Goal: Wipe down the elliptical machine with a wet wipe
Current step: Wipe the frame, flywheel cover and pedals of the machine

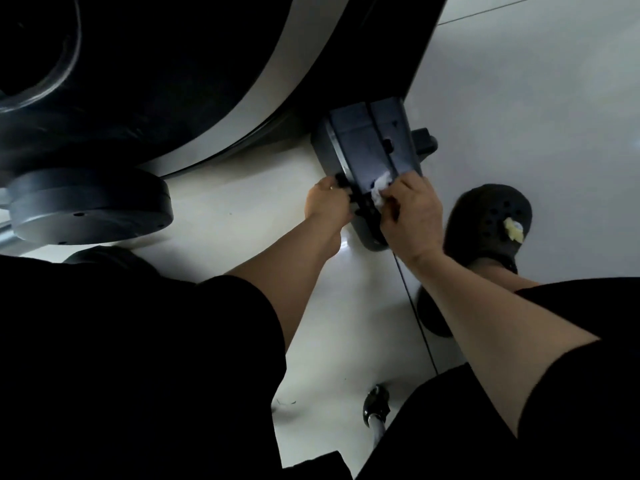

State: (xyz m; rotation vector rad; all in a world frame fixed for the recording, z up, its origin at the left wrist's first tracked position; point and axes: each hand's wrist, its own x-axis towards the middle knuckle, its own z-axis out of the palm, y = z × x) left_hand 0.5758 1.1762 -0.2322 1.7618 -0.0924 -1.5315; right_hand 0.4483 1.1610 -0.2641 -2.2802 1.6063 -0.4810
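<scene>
The right hand [410, 209] hides most of the wet wipe [381, 190]; the left hand [327, 206] covers its fingertips.

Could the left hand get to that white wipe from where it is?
Probably yes. The left hand grips the near edge of the grey base part, close beside the wet wipe in the right hand, with nothing between.

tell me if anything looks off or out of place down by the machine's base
One oddity: a pale yellowish scrap sits on top of the black clog, right of the hands. I cannot tell what it is. Otherwise, the right hand presses the wet wipe against the grey base bracket.
</scene>
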